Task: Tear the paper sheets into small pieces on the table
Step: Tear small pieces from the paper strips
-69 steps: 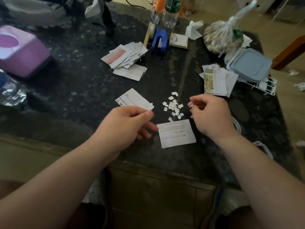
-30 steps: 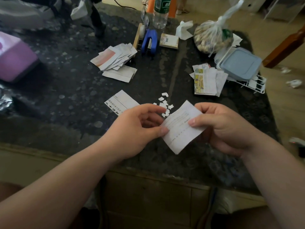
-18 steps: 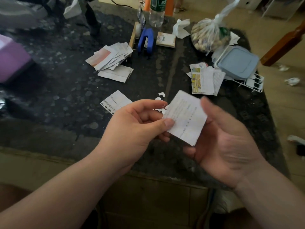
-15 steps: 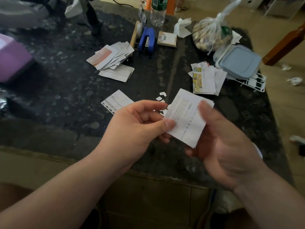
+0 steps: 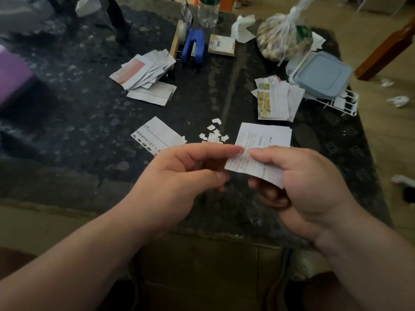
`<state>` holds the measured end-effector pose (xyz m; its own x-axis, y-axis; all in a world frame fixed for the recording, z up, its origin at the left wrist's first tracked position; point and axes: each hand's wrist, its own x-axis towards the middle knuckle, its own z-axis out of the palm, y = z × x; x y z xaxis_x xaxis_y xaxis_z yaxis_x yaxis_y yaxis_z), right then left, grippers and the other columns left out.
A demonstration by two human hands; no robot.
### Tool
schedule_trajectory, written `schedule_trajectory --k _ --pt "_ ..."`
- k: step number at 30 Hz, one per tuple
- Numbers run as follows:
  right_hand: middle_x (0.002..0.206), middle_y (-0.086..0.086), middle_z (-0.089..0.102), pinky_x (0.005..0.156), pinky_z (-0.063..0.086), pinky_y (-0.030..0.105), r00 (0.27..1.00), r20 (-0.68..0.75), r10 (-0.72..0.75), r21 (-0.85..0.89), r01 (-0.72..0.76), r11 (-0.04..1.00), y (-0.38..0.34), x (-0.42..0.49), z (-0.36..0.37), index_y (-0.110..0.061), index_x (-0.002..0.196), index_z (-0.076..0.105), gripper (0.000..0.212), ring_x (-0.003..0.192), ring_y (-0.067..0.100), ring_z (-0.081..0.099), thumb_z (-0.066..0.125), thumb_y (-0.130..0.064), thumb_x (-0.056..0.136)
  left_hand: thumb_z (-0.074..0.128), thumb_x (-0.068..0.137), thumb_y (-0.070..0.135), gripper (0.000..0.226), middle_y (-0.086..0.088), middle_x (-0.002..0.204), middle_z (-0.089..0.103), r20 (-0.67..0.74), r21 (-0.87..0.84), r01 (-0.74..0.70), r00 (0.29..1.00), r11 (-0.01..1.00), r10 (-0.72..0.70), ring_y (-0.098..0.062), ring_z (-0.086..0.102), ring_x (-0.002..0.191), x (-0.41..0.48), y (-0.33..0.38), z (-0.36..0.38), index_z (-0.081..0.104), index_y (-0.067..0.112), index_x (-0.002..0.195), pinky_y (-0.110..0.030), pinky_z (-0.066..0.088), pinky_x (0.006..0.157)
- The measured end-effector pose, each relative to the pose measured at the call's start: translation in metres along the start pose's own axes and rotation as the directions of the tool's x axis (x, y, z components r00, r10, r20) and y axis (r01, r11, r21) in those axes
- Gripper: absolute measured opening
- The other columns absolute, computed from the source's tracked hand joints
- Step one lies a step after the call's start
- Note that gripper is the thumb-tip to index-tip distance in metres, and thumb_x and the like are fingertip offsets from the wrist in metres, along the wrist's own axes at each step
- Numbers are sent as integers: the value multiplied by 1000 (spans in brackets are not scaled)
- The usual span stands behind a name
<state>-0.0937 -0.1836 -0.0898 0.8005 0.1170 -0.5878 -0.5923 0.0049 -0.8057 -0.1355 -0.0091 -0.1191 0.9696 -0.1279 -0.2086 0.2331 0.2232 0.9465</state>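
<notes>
I am looking down from the head camera at a dark speckled stone table (image 5: 78, 122).

Both hands are raised just above its near edge. Between them is a white printed paper sheet (image 5: 262, 142), held off the surface and tilted. The right hand (image 5: 310, 182) grips this sheet: one digit presses on its top face and the other fingers curl underneath. The left hand (image 5: 179, 176) is loosely curled, and its index fingertip touches the sheet's left edge. Its thumb sits just below, near the sheet's lower corner. I cannot tell whether this hand has actually pinched the paper.

Just beyond the hands, a small pile of torn white paper bits (image 5: 213, 133) lies on the table. To the left of that is a white paper piece with bold black print (image 5: 157, 135), lying flat and partly hidden by the left hand.

Farther back on the left is a fanned stack of paper slips (image 5: 143, 70). On the right is a stack of printed slips with yellow pictures (image 5: 276, 102).

Along the far edge I see:
- a blue stapler-like tool (image 5: 194, 47)
- a clear plastic bottle (image 5: 207, 12)
- a knotted clear plastic bag (image 5: 283, 41) with something inside that I cannot make out
- a pale blue lidded plastic box (image 5: 321, 75), resting on a white wire rack (image 5: 341, 104)

A purple box (image 5: 11, 81) is at the left edge of the view.
</notes>
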Motion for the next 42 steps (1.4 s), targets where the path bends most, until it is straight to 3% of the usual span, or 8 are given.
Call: schedule_trajectory --k 6,14,23,27,33,37,40,42 --pt "52 13 59 34 23 18 1000 -15 -15 -34 14 999 1 2 -1 -2 80 71 19 35 12 38 61 -11 93 67 75 5 34 -1 85 75 -8 -23 -15 1000 1000 15 -17 65 75 0 1 2 82 24 100 -22 53 75" --pt "52 11 60 34 23 19 1000 14 -9 -57 10 998 1 2 -3 1 88 72 18 36 10 40 61 -13 94 71 77 8 29 -2 95 78 -20 41 -45 999 998 46 -15 66 79 -2 0 2 82 24 98 -24 57 78" --pt "51 14 56 36 19 20 999 22 -24 -55 25 998 1 3 -2 -8 56 72 36 36 13 36 61 -10 90 80 75 15 24 -1 96 76 27 57 -120 993 991 118 -13 66 82 0 -2 -1 83 24 97 -23 55 79" --pt "51 12 56 38 18 22 998 46 -32 -85 36 996 1 3 -2 -11 54 73 37 38 13 35 62 -12 89 73 79 9 19 3 86 74 10 81 -151 989 985 150 -10 66 77 1 -3 1 81 16 95 -20 53 75" --pt "51 11 55 36 19 19 994 108 19 -149 -2 989 1 2 -5 -10 58 71 34 39 14 36 61 -15 90 80 81 20 6 5 80 69 7 239 -247 967 939 253 -10 64 76 2 -5 0 81 17 87 -20 48 70" --pt "55 11 60 37 22 20 987 138 77 -266 -38 963 -2 5 -7 -11 73 73 37 41 15 38 59 -36 95 78 83 22 4 1 79 64 5 378 -306 945 874 328 -17 61 73 0 -5 -2 77 18 82 -24 47 67" --pt "59 1 65 49 35 29 987 -9 -158 -433 138 891 -4 13 -17 -15 75 73 49 50 16 52 61 -60 89 76 81 23 6 5 73 64 -83 303 -205 967 931 240 -12 57 70 0 -3 -1 76 22 75 -21 45 66" --pt "69 -5 68 59 45 31 878 -27 -478 -578 376 724 -4 15 -24 -19 84 73 41 62 10 61 64 -59 90 83 77 28 7 5 67 65 -185 160 -60 979 985 90 -7 58 65 0 -3 2 79 23 74 -17 46 62"
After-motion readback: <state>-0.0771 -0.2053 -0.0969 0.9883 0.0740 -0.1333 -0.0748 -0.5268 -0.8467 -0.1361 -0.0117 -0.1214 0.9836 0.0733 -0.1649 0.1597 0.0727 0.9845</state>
